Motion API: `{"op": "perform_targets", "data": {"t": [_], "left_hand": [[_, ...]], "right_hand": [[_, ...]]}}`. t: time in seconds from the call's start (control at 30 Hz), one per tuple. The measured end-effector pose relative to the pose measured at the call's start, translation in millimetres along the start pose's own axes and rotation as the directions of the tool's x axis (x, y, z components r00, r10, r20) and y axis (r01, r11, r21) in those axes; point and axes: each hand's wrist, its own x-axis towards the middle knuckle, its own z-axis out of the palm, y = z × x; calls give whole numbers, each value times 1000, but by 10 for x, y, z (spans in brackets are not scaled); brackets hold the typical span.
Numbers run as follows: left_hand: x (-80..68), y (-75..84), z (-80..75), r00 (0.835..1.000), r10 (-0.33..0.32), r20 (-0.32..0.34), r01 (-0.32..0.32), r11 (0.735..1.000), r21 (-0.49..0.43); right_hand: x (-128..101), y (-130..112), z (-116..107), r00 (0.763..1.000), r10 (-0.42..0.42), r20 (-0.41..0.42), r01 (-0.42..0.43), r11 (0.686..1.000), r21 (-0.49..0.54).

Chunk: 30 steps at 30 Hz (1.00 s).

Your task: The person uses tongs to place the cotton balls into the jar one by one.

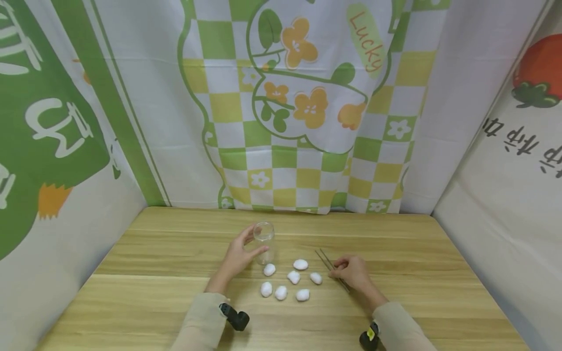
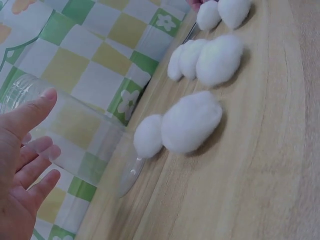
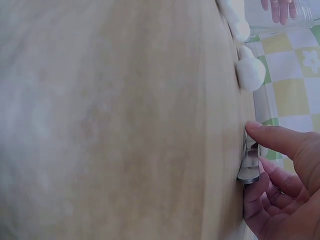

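My left hand [image 1: 239, 254] holds a clear glass jar [image 1: 264, 243] that stands upright on the table, thumb on the near side and fingers behind. The left wrist view shows that hand [image 2: 25, 165] beside the see-through wall of the jar [image 2: 82, 132]. Several white cotton balls [image 1: 293, 277] lie loosely between my two hands, one close to the jar's base. To their right, my right hand [image 1: 353, 273] pinches metal tweezers [image 1: 326, 258] near the middle, their tips pointing away. From the right wrist, the tweezers [image 3: 249, 167] appear between thumb and fingers, low against the tabletop.
The wooden table [image 1: 153, 253] ends at a hanging checked curtain [image 1: 285, 175] at the back. Printed cloth walls [image 1: 496, 204] close in the left and right sides. A dark wrist camera [image 1: 234, 317] sits on each sleeve.
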Motion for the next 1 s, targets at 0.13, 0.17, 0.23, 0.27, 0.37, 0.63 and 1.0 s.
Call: {"op": "perform_targets", "data": {"t": [0.13,0.17,0.23,0.27,0.37,0.63,1.0], "left_hand": [[6,4,3,1000,-4,-1,4,1000,5],[8,2,4,1000,-4,-2,4,1000,6],[6,-6,11,1000,-2,-1,2,1000,13],[6,-11,13,1000,-1,-2,1,1000,13],[-2,-29,20,1000,4,2,-4,1000,14],[-8,-41,27,999,35,-6,-34,999,17],[-11,-47,32,999,52,-16,-52,999,1]], "right_hand": [[0,-7,6,1000,14,3,-14,1000,-11],[0,-9,7,1000,19,5,-19,1000,-13],[-2,-7,8,1000,17,6,-17,1000,-12],[-3,-5,9,1000,17,5,-17,1000,-14],[-6,-8,11,1000,24,4,-24,1000,-13],[-1,-2,9,998,62,-9,-62,997,-42],[9,1,-4,996,86,-14,-87,994,-61]]}}
